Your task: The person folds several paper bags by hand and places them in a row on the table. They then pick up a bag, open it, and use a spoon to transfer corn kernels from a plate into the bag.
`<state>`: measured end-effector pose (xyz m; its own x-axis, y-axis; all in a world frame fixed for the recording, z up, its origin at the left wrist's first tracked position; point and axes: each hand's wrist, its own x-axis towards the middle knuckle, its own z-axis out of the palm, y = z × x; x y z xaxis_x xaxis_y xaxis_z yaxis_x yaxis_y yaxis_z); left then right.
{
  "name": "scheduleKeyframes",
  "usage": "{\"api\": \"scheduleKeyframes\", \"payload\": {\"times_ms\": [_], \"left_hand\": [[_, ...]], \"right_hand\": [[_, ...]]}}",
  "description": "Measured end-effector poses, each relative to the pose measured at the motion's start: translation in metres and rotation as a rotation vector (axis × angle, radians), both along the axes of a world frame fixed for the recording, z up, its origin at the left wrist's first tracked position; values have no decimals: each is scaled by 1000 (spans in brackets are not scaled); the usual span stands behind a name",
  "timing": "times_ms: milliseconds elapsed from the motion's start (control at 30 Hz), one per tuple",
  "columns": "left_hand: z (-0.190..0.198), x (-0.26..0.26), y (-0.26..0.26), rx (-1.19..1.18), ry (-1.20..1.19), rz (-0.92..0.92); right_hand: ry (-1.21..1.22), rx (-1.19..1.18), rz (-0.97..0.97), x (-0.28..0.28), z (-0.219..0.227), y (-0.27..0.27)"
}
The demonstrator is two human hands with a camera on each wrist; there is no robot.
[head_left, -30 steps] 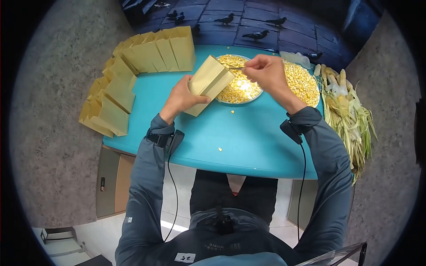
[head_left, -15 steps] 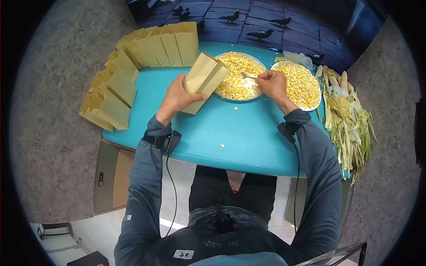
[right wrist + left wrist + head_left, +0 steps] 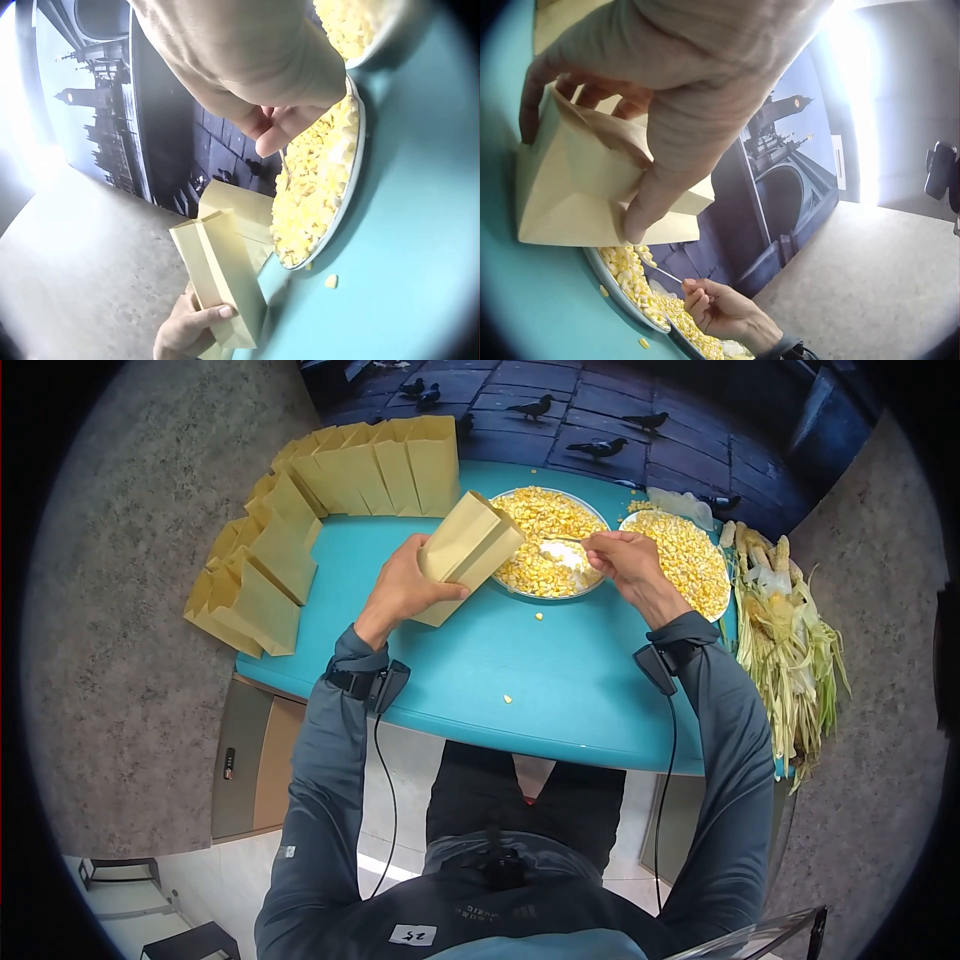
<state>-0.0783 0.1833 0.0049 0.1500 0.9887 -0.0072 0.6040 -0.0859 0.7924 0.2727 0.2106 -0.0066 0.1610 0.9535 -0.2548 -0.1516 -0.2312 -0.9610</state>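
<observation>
A paper bag (image 3: 470,548), tan, matte and box-shaped with crisp folded sides, leans over the table at the left edge of a plate (image 3: 550,598). The person's left hand (image 3: 405,588) is wrapped round it, thumb across the near face; whether its base touches the tabletop I can't tell. The right hand (image 3: 628,563) pinches one thin metal spoon (image 3: 667,277) in closed fingertips, its far end among the glossy yellow kernels (image 3: 525,575) heaped on that plate. A second round plate (image 3: 375,49), also heaped, sits just beside it, making two. Two loose kernels (image 3: 508,699) dot the smooth turquoise table (image 3: 450,690) nearer the person. More bags (image 3: 430,460) stand upright at left, overlapping too much to count. At far right lie dry, stringy husks (image 3: 790,670).
</observation>
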Motion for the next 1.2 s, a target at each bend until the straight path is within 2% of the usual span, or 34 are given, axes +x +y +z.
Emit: {"api": "scheduleKeyframes", "payload": {"times_ms": [200, 267, 333, 400, 433, 467, 533, 567, 600, 667, 700, 767, 800, 867, 900, 967, 1000, 1100, 1200], "left_hand": [[-2, 16, 6, -16, -26, -32], [-2, 24, 6, -30, -81, -55], [-1, 31, 5, -43, -134, -73], [0, 37, 3, -63, -210, -84], [0, 39, 3, -62, -209, -82], [-1, 38, 4, -66, -200, -68], [2, 30, 0, -69, -181, -31], [4, 25, -2, -59, -182, -4], [5, 22, -4, -50, -186, 18], [-3, 11, 0, -38, -199, 28], [-5, 6, 2, -22, -209, 31], [-4, 1, 0, -29, -226, 26], [-3, -1, -2, -36, -240, 24], [-3, -1, -6, -23, -243, 36], [-2, 0, -7, -8, -247, 46], [-6, -1, -6, -1, -237, 40], [-8, -2, -6, 2, -224, 42], [-8, -6, -10, 30, -173, 51], [-9, -12, -11, 45, -146, 65]], "right_hand": [[-60, 169, 10, 0, 57, -16], [-247, 325, 114, -9, 71, -24], [-304, 390, 137, -20, 71, -33], [-802, 915, 225, -27, 71, -42], [-945, 1045, 209, -26, 74, -44], [-939, 1049, 213, -25, 75, -46], [-848, 973, 93, -23, 72, -52], [-871, 847, 53, -19, 73, -55], [-866, 850, 61, -10, 67, -52], [-1073, 494, 63, 13, 49, -40], [-1077, 490, 60, 22, 45, -34], [-855, 95, 90, 32, 40, -19], [-855, 93, 91, 31, 37, -13], [-617, 23, 161, 30, 30, -5], [-617, 23, 156, 26, 24, -2], [-421, 21, 144, 9, 12, 5], [-422, 20, 141, 2, 7, 7], [-153, -24, 91, -15, -11, 10], [-58, -16, 80, -13, -20, 8]]}}
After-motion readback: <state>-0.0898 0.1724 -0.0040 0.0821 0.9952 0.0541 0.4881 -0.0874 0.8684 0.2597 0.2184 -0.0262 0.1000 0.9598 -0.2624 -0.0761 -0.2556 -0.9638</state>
